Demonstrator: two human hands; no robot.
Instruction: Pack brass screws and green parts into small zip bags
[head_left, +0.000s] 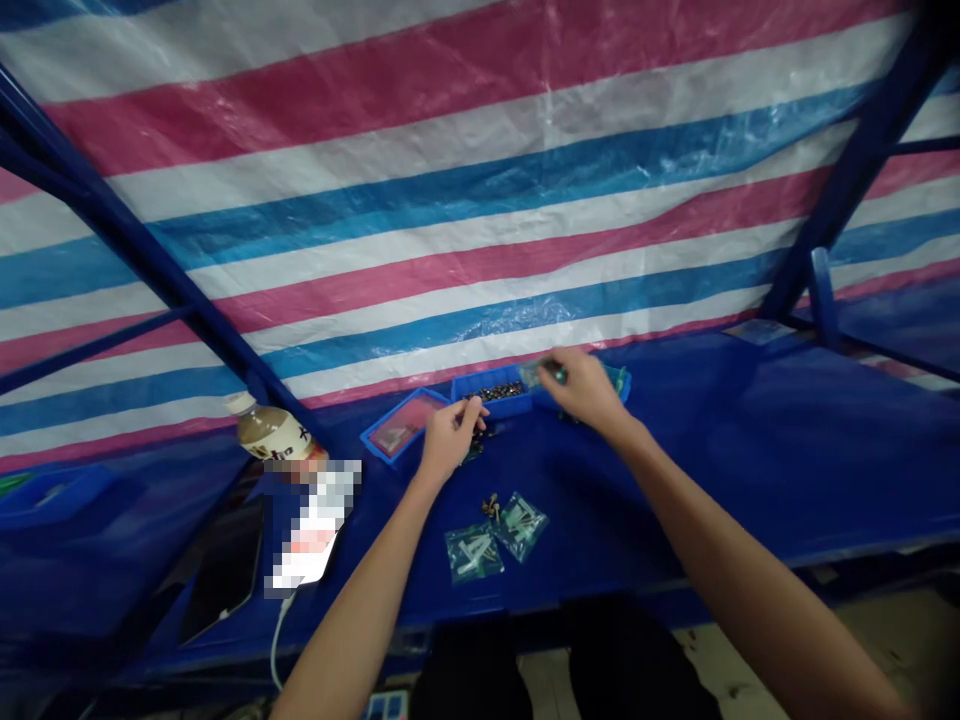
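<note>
Nearest, two clear plastic bags of white-and-green parts (495,540) and a few loose brass-tipped fasteners (491,507) lie on the blue-covered bench (697,480), in front of a shallow blue plastic tray of dark fasteners (491,395). The left hand (448,440) curls narrowly at the tray's near edge, its hold unclear. The right hand's fingers (556,368) pinch a small clear bag (534,375) above the tray's right end.

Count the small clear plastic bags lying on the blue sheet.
2: one bag nearer the person, the other bag just right of it. The right hand pinches something similar, possibly a third.
</note>
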